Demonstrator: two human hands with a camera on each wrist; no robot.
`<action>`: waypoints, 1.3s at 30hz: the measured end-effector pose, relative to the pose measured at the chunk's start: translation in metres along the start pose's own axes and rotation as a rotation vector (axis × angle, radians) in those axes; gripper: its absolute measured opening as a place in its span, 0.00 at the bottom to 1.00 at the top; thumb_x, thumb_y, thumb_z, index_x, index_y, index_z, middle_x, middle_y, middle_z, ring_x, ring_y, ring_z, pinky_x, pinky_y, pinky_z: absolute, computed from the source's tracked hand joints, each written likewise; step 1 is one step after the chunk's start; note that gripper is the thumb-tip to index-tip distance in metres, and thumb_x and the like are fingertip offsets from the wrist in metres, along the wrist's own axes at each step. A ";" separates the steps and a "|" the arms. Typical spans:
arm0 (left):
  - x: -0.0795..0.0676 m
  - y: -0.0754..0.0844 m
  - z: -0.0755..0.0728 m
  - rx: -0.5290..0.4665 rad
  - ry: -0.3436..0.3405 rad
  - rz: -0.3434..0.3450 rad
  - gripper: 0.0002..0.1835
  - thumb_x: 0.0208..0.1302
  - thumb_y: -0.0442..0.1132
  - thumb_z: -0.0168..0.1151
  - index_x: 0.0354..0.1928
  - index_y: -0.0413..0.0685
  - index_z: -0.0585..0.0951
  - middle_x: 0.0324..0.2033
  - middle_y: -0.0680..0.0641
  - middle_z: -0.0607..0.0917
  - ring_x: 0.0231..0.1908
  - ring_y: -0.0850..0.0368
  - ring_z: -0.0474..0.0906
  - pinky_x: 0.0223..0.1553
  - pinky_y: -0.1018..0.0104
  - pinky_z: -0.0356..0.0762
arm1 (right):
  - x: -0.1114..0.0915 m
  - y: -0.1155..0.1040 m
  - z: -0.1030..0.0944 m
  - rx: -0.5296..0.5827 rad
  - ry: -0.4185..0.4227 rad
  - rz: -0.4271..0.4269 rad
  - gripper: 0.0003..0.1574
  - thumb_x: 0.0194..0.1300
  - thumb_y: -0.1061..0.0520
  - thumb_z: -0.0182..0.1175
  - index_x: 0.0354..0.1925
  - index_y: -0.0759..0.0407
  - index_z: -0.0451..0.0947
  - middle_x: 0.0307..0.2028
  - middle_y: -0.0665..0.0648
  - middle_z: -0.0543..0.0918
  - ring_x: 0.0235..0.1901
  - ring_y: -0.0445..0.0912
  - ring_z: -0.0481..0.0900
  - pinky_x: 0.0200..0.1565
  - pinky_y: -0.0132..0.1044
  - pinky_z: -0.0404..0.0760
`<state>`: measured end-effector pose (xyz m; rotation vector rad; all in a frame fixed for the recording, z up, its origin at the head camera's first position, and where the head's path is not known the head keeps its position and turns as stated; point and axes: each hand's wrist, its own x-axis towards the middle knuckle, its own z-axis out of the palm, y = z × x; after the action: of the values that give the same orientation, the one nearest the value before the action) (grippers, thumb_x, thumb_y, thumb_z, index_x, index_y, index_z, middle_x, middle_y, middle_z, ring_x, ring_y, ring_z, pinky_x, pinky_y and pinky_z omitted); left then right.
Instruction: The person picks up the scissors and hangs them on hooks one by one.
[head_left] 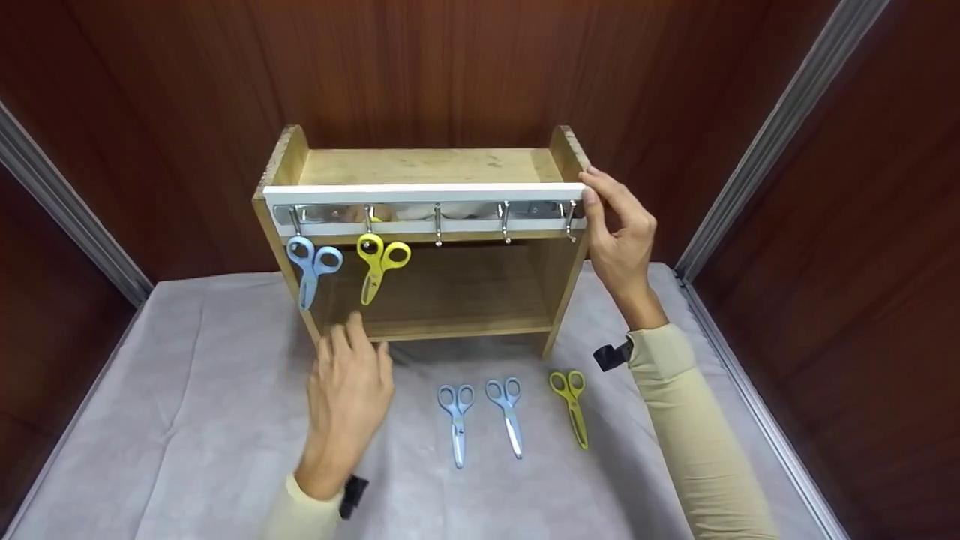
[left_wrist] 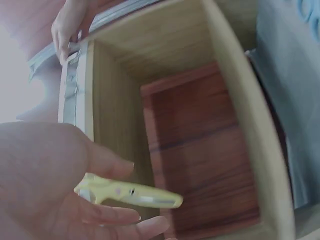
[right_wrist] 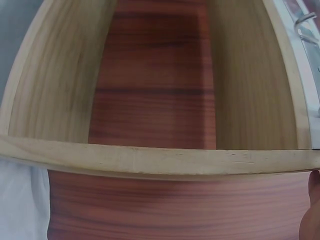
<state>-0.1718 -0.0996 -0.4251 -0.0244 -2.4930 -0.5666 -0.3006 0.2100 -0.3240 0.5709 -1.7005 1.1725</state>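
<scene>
My left hand point(head_left: 349, 382) is in front of the wooden shelf point(head_left: 442, 330), below the hanging scissors, its fingers loose and holding nothing. Yellow scissors point(head_left: 373, 274) hang by one handle loop from the second hook of a white hook rail point(head_left: 420, 193). In the left wrist view these yellow scissors point(left_wrist: 135, 194) overlap the space between thumb and fingers. Blue scissors point(head_left: 307, 271) hang from the leftmost hook. At the rail's right end my right hand point(head_left: 622, 232) grips the shelf's upper corner with thumb and fingers. Only a bit of that hand point(right_wrist: 311, 215) shows in the right wrist view.
On the grey cloth point(head_left: 217, 420) before the shelf lie blue scissors point(head_left: 457, 424), a second blue pair point(head_left: 508, 416) and olive-yellow scissors point(head_left: 572, 409). Three hooks to the right carry nothing. Dark wood panels point(head_left: 375, 67) stand behind and at both sides.
</scene>
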 end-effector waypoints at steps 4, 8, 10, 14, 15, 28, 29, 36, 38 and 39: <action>-0.018 0.003 0.017 0.036 0.025 0.038 0.23 0.70 0.42 0.68 0.55 0.28 0.78 0.43 0.29 0.83 0.41 0.32 0.80 0.35 0.41 0.84 | 0.000 0.001 0.000 0.001 0.003 0.012 0.13 0.72 0.70 0.62 0.51 0.72 0.87 0.53 0.71 0.88 0.59 0.56 0.87 0.66 0.33 0.80; -0.029 0.002 0.034 0.031 -0.036 0.049 0.23 0.68 0.45 0.71 0.51 0.29 0.82 0.42 0.31 0.84 0.39 0.36 0.82 0.35 0.45 0.85 | 0.000 0.001 0.000 0.005 0.001 0.019 0.13 0.72 0.70 0.61 0.51 0.72 0.87 0.54 0.71 0.88 0.59 0.54 0.87 0.66 0.33 0.81; -0.033 0.002 0.043 0.027 -0.068 0.050 0.25 0.67 0.47 0.72 0.52 0.30 0.83 0.43 0.31 0.85 0.39 0.38 0.83 0.33 0.47 0.86 | 0.000 0.000 0.000 0.010 0.001 0.021 0.13 0.72 0.70 0.61 0.51 0.72 0.87 0.54 0.71 0.88 0.59 0.53 0.87 0.66 0.33 0.80; -0.042 0.003 0.062 0.029 -0.096 0.074 0.29 0.65 0.52 0.74 0.53 0.30 0.84 0.45 0.32 0.87 0.40 0.38 0.85 0.36 0.48 0.87 | 0.000 0.000 0.000 0.013 0.005 0.024 0.13 0.72 0.70 0.61 0.51 0.72 0.86 0.53 0.71 0.88 0.59 0.54 0.87 0.66 0.33 0.80; -0.045 0.003 0.067 0.031 -0.097 0.080 0.30 0.64 0.52 0.74 0.54 0.30 0.84 0.46 0.32 0.87 0.42 0.37 0.86 0.38 0.47 0.88 | 0.000 -0.001 0.000 0.014 0.008 0.027 0.13 0.72 0.70 0.61 0.51 0.72 0.86 0.53 0.71 0.88 0.59 0.54 0.87 0.66 0.33 0.80; -0.071 0.010 0.123 0.076 -0.137 0.065 0.39 0.58 0.55 0.77 0.59 0.27 0.81 0.53 0.29 0.87 0.51 0.35 0.87 0.47 0.47 0.89 | -0.001 -0.002 0.001 0.022 0.016 0.028 0.13 0.72 0.70 0.61 0.51 0.72 0.86 0.54 0.71 0.88 0.59 0.53 0.87 0.66 0.35 0.81; -0.072 0.011 0.127 0.082 -0.135 0.062 0.39 0.58 0.55 0.77 0.58 0.26 0.81 0.52 0.29 0.87 0.51 0.35 0.87 0.47 0.48 0.89 | -0.001 0.000 0.001 0.020 0.016 0.029 0.13 0.72 0.70 0.61 0.51 0.72 0.86 0.54 0.71 0.88 0.59 0.52 0.87 0.66 0.35 0.81; -0.081 0.019 0.146 0.104 -0.126 0.055 0.37 0.58 0.51 0.78 0.55 0.23 0.81 0.47 0.28 0.87 0.49 0.34 0.86 0.48 0.46 0.88 | -0.004 0.019 0.001 0.012 0.020 0.030 0.13 0.73 0.69 0.61 0.52 0.69 0.87 0.55 0.68 0.89 0.60 0.52 0.86 0.67 0.37 0.81; -0.083 0.021 0.149 0.117 -0.136 0.048 0.37 0.59 0.50 0.78 0.55 0.22 0.80 0.48 0.27 0.86 0.50 0.32 0.86 0.49 0.46 0.88 | -0.004 0.023 0.002 0.011 0.021 0.031 0.13 0.72 0.69 0.62 0.52 0.68 0.87 0.55 0.68 0.89 0.60 0.53 0.86 0.67 0.37 0.81; -0.084 0.021 0.151 0.123 -0.142 0.046 0.37 0.59 0.50 0.78 0.56 0.22 0.80 0.49 0.27 0.86 0.51 0.31 0.86 0.50 0.45 0.88 | -0.004 0.024 0.002 0.011 0.021 0.031 0.14 0.72 0.69 0.62 0.52 0.67 0.88 0.55 0.68 0.89 0.60 0.54 0.86 0.67 0.37 0.81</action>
<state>-0.1795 -0.0107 -0.5747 -0.0765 -2.6535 -0.4043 -0.3191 0.2181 -0.3386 0.5387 -1.6920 1.2063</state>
